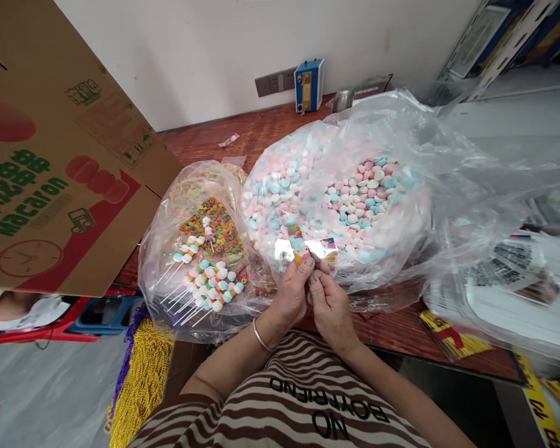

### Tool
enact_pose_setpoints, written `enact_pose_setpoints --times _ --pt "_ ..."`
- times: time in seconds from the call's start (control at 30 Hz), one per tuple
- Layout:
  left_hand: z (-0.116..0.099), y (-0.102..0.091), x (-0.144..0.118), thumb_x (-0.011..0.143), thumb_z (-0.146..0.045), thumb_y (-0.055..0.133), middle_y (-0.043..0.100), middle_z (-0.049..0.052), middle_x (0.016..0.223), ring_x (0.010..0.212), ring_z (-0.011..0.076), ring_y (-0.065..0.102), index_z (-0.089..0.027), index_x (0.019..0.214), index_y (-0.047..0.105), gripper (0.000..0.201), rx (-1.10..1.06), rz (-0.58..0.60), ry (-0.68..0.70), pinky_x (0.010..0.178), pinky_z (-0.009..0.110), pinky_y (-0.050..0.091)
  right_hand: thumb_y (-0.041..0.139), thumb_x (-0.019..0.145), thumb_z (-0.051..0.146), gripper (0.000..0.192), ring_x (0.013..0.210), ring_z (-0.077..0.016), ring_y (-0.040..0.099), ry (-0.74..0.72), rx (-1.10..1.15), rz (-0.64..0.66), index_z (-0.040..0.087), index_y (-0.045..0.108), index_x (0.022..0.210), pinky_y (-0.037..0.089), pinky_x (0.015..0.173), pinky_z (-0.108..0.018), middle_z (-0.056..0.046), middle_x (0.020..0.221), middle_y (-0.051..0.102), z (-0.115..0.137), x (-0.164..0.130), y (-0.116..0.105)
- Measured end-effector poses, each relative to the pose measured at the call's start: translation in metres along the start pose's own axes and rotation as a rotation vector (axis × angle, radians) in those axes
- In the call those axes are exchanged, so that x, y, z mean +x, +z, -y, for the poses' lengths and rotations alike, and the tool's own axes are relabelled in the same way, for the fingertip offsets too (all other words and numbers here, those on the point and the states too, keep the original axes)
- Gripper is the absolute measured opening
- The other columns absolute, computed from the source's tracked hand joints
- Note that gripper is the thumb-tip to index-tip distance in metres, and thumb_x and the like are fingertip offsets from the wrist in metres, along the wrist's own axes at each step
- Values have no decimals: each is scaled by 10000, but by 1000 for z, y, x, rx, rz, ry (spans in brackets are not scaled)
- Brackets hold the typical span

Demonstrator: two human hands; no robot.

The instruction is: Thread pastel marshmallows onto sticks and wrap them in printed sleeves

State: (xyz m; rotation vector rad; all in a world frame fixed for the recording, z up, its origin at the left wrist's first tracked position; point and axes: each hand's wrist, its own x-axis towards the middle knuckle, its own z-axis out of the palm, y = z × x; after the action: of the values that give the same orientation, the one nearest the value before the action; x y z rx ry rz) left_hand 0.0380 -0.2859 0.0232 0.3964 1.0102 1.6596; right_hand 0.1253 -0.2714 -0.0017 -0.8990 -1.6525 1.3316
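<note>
My left hand (287,292), with a bangle at the wrist, is closed in a pinch on a small shiny printed wrapper (325,248). Fingertips of my right hand (331,308) pinch the same wrapper, close against the left thumb. Whether it is one piece or two I cannot tell. Just beyond the hands lies a large clear plastic bag of pastel candies (368,193) in pink, white and blue. To the left, candy skewers on white sticks (214,283) rest on another clear bag, which holds small colourful ring candies (219,230).
A big cardboard box (88,168) stands at the left. A blue device (309,86) sits by the wall sockets (275,83). At the right are a bag of white sticks (508,311) and a yellow packet (452,335). Gold fringe (142,386) hangs below the table edge.
</note>
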Motion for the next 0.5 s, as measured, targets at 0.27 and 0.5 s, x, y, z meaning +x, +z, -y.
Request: enact_pose_setpoints --times 0.27,0.5 --pt "-3 -6 -1 800 -374 808 734 89 1164 1102 200 675 -205 1126 659 396 104 62 65 962 298 497 471 1008 510 367 531 -115 402 131 207 21 227 502 776 355 505 -236 62 600 451 0 5 -6" --pt "-9 -9 3 772 -325 842 753 68 1090 1017 179 714 -207 1173 658 456 115 -19 112 939 297 525 447 1016 491 343 515 -118 376 137 193 92 224 521 814 325 489 -244 66 591 426 0 1 -3"
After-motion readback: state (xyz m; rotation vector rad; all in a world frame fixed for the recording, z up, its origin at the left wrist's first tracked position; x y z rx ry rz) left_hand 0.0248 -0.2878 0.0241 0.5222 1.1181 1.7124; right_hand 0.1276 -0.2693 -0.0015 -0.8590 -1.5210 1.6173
